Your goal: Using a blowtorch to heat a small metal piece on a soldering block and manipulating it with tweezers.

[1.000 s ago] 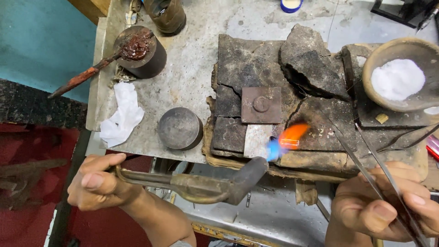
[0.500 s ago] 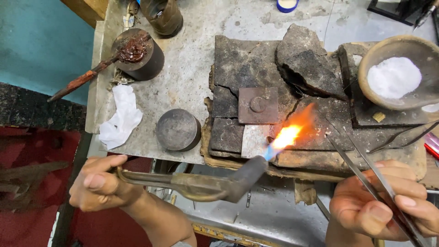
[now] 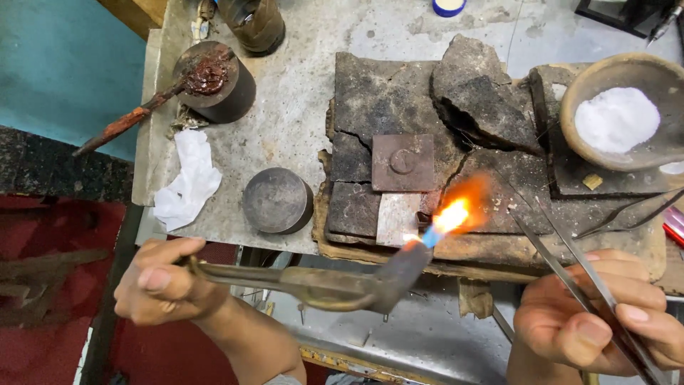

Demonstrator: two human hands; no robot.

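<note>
Left hand (image 3: 167, 281), lower left of the frame: grip closed around the rear of a brass torch (image 3: 313, 285), thumb on top; the torch runs rightward to a dark nozzle at lower centre.

Flame (image 3: 452, 214): blue at the nozzle, then orange, aimed up and to the right onto the charred slabs (image 3: 385, 93) at centre frame.

Right hand (image 3: 598, 321), lower right of the frame: fingers pinched shut on long metal tweezers (image 3: 552, 249), whose tips point up and left, ending just right of the flame. Whether the tips hold anything cannot be told.

Square metal plate (image 3: 402, 162): lies flat on the slabs, just above and left of the flame, with a round mark at its centre.

Clay bowl (image 3: 623, 110), upper right: holds white powder. A second pair of tweezers (image 3: 627, 214) lies below it.

Round metal tin (image 3: 278, 201): on the grey table (image 3: 306, 107), left of the slabs.

White crumpled cloth (image 3: 187, 178): near the table's left edge.

Dark cylinder (image 3: 217, 82), upper left: topped with reddish-brown wax, a coated stick (image 3: 128, 121) leaning out of it to the left.

Dark jar (image 3: 253, 25): top edge, partly cut off.

Blue-and-white cap (image 3: 449, 6): top edge, centre right.
</note>
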